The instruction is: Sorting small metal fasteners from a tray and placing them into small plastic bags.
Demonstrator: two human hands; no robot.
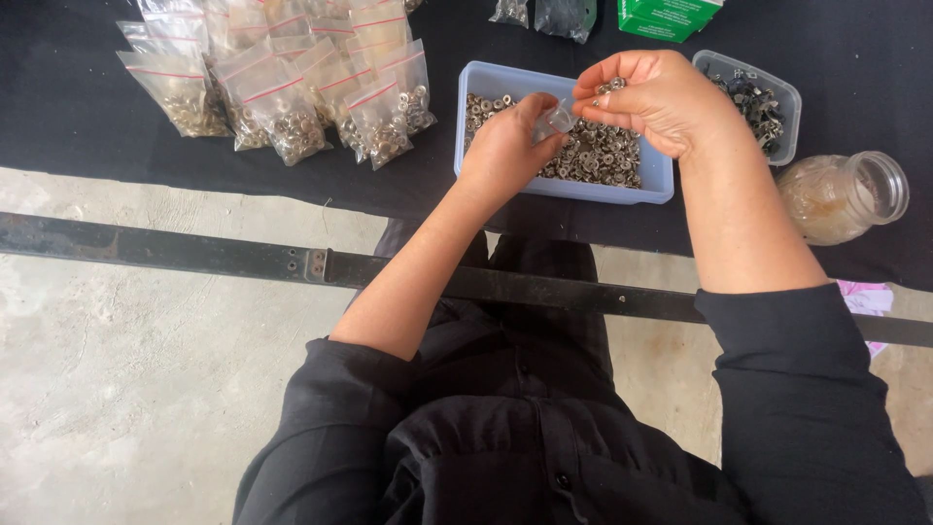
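left hand [505, 146] pinches small clear bag [556, 121], right hand [649, 97] cupped over washers [610, 86]

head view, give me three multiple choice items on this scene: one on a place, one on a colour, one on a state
1. Where do the filled bags lie?
A. on the black table, at the left of the picture beside the blue tray
B. inside the glass jar
C. on the concrete floor

2. What colour is the tray of small metal rings under the hands?
A. red
B. light blue
C. yellow

3. How does the glass jar lie?
A. upright with a lid on
B. upside down in the tray
C. on its side, mouth open

Key:
1 A, the bags are heaped on the black surface beside the tray.
2 B, its rim and walls are pale blue.
3 C, the jar lies tipped over with no lid, near the right hand; the left hand pinches a small clear bag.
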